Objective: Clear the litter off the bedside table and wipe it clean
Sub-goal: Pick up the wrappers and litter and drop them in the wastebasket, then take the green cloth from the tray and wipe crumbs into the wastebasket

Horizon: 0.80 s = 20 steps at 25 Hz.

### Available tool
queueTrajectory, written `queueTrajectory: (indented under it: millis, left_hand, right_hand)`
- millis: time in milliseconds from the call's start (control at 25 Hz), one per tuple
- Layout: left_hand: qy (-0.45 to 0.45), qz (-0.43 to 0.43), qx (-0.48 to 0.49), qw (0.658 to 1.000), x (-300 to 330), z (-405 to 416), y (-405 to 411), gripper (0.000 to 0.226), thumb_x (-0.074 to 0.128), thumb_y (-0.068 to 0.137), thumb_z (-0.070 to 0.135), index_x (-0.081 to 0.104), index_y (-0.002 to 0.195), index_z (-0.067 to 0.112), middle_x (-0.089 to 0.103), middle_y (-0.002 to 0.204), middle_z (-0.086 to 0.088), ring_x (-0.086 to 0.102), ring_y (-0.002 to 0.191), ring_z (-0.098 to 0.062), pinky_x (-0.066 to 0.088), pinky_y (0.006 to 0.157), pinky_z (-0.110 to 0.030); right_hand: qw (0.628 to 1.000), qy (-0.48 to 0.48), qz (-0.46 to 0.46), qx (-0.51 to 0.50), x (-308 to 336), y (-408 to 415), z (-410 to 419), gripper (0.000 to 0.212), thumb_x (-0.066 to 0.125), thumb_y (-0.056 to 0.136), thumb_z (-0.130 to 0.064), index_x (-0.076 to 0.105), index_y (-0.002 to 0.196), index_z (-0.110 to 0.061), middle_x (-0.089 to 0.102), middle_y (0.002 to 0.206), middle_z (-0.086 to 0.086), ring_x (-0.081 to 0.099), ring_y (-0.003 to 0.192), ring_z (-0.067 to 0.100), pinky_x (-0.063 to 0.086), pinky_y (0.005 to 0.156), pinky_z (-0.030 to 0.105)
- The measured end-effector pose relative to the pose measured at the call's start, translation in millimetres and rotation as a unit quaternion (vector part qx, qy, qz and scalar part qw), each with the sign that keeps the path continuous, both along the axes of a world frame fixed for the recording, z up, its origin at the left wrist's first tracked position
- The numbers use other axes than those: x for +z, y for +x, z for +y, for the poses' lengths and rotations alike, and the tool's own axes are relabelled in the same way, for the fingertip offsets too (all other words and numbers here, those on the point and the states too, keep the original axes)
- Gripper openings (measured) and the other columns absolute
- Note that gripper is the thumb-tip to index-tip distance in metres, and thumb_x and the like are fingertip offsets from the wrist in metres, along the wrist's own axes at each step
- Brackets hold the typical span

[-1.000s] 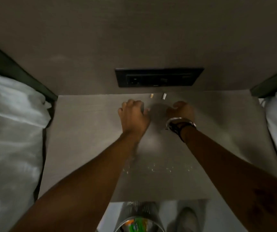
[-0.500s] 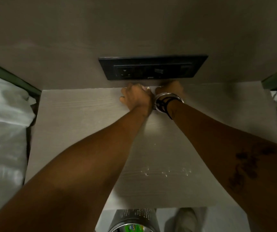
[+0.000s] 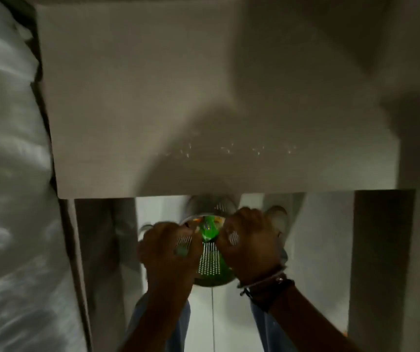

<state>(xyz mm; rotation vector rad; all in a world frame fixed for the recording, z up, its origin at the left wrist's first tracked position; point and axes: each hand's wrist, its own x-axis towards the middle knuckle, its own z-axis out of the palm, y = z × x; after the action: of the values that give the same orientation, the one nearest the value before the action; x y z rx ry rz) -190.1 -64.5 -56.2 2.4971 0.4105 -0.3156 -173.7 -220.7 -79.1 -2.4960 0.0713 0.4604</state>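
Note:
The pale wooden bedside table (image 3: 153,97) fills the upper view. Several small white specks (image 3: 229,148) lie scattered near its front edge. Below that edge stands a perforated metal bin (image 3: 210,262) on the floor, with a green wrapper (image 3: 207,228) inside. My left hand (image 3: 171,252) and my right hand (image 3: 250,240) hover over the bin's mouth, one on each side. Both have curled fingers, and whatever is inside the fists is hidden. The picture is blurred.
White bedding (image 3: 6,174) presses against the table's left side. Grey upright panels (image 3: 102,250) (image 3: 381,250) flank the gap under the table. A shoe (image 3: 277,217) shows beside the bin, and jeans-clad legs lower down.
Both hands have drawn back from the two small pieces at the table's rear edge and dropped over the bin. The view has tilted down; the wall socket is out of frame.

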Motion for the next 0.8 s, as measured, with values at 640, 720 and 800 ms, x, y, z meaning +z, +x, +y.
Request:
queueTrajectory:
  millis: [640, 720, 800]
  left_hand:
    - [0.132, -0.353, 0.173, 0.91, 160.2, 234.5, 56.9, 0.04, 0.055, 0.092, 0.031, 0.055, 0.131, 0.023, 0.052, 0.145, -0.01, 0.049, 0.134, -0.022, 0.036, 0.109, -0.04]
    - [0.152, -0.3, 0.247, 0.909, 183.7, 311.8, 84.3, 0.041, 0.059, 0.089, 0.027, 0.059, 0.128, 0.015, 0.059, 0.136, -0.014, 0.058, 0.123, -0.029, 0.043, 0.103, -0.04]
    - [0.133, -0.131, 0.276, 0.943, 184.4, 373.9, 111.8, 0.043, 0.065, 0.085, 0.031, 0.062, 0.122, 0.01, 0.062, 0.126, -0.014, 0.062, 0.112, -0.033, 0.048, 0.095, -0.042]
  right_hand:
    - [0.911, 0.111, -0.31, 0.25, 183.8, 143.9, 261.1, 0.051, 0.059, 0.085, -0.033, 0.053, 0.128, -0.006, 0.048, 0.139, 0.023, 0.052, 0.12, 0.036, 0.045, 0.097, 0.046]
    - [0.894, 0.112, -0.295, 0.318, 211.4, 162.5, 350.4, 0.058, 0.066, 0.079, -0.027, 0.049, 0.132, -0.008, 0.039, 0.146, 0.024, 0.045, 0.127, 0.037, 0.041, 0.105, 0.045]
    - [0.89, 0.069, -0.255, 0.371, 217.4, 173.5, 420.8, 0.061, 0.065, 0.077, -0.022, 0.047, 0.134, -0.007, 0.03, 0.151, 0.023, 0.035, 0.134, 0.038, 0.035, 0.111, 0.048]
